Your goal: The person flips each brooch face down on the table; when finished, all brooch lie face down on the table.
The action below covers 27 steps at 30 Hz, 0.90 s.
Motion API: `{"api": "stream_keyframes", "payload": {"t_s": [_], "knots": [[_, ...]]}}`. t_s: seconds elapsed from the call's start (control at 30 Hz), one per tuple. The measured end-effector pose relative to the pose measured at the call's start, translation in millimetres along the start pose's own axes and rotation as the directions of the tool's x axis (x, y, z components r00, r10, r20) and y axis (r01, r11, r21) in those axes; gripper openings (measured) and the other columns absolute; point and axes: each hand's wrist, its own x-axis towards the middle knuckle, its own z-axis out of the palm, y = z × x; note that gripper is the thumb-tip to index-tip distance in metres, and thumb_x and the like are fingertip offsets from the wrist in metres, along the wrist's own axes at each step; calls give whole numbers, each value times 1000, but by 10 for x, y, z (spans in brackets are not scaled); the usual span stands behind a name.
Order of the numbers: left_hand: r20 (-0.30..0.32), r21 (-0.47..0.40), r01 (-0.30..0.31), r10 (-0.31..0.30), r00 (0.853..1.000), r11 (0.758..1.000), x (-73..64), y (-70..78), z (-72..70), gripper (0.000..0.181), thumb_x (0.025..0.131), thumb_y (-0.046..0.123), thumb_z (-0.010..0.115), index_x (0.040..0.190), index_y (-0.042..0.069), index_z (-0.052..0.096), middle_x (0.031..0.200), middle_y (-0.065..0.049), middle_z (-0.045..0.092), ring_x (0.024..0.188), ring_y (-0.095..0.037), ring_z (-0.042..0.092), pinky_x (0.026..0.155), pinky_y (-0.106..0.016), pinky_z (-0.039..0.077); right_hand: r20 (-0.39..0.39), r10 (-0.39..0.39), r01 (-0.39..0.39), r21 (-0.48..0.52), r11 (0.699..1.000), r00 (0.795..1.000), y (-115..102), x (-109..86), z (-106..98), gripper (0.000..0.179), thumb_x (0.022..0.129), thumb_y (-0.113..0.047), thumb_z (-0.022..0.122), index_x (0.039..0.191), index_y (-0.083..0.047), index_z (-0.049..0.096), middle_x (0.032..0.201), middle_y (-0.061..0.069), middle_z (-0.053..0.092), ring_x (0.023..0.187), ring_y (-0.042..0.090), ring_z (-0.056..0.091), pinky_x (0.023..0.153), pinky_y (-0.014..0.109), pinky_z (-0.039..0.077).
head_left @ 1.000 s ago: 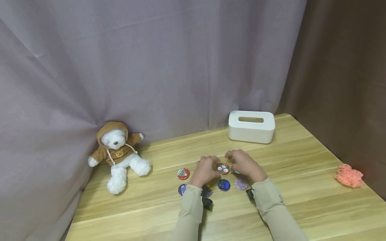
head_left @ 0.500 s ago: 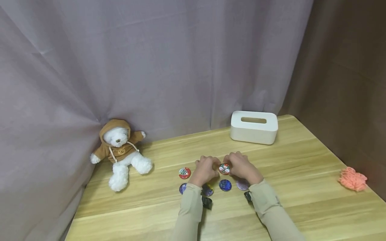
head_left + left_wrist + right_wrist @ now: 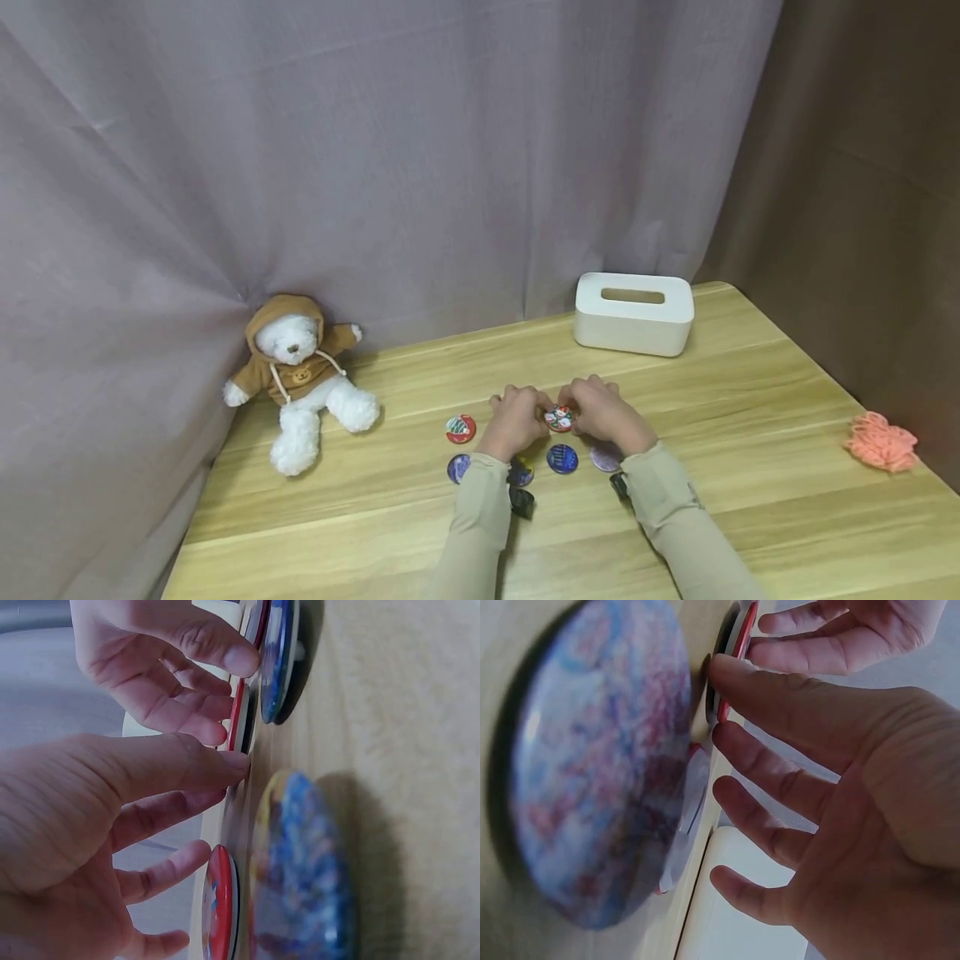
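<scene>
A round pin badge [image 3: 559, 418] with a red rim and white figures lies between both hands, near the middle of the table. My left hand [image 3: 513, 423] pinches its left edge with thumb and forefinger, while the other fingers spread loosely. On the opposite edge, the thumb and forefinger of my right hand [image 3: 607, 414] hold it too. Nearest in front is a dark blue badge [image 3: 562, 458]. A lilac badge [image 3: 606, 457] sits under the right wrist, and a dark yellow-and-blue badge [image 3: 521, 472] is partly covered by the left wrist. Another badge [image 3: 695, 802] shows beyond the lilac one in the right wrist view.
Left of the hands lie a red badge with a tree [image 3: 461, 429] and a violet-blue badge [image 3: 458, 468]. A white tissue box [image 3: 633, 325] stands at the back. The teddy bear [image 3: 296, 375] sits far left, and coral yarn [image 3: 881, 442] lies near the right edge.
My right hand has moved left and its fingers have closed onto the badge's right edge. The left hand has stayed at the left edge. The whole head view has shifted slightly.
</scene>
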Motion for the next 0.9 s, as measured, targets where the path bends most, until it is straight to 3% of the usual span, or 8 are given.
{"api": "stream_keyframes", "payload": {"t_s": [0.27, 0.57, 0.9], "knots": [[-23, -11, -1, 1, 1000, 1000, 0, -15, 4, 17, 73, 9, 87, 83, 17, 76, 92, 5, 73, 91, -22, 56, 86, -49, 35, 24, -13, 13, 11, 1000, 1000, -1, -3, -43, 23, 69, 4, 80, 87, -10, 75, 82, -2, 68, 80, 21, 50, 76, 45, 34], [-20, -82, 3, -5, 1000, 997, -5, -47, -25, 12, 80, 9, 82, 87, 17, 77, 95, 5, 75, 91, -19, 58, 89, -48, 33, 43, -45, 41, 78, 996, 998, 80, -20, -99, 14, 80, -3, 76, 93, -9, 75, 88, -2, 73, 87, 22, 61, 89, 58, 40], [-41, -121, -20, 15, 999, 992, -24, -73, -45, 12, 81, 10, 81, 90, 18, 78, 97, 6, 75, 95, -21, 59, 86, -45, 32, 18, -48, 45, 124, 991, 999, 110, -23, -113, 17, 85, 2, 66, 92, -9, 76, 86, 0, 72, 77, 15, 57, 79, 44, 49]]}}
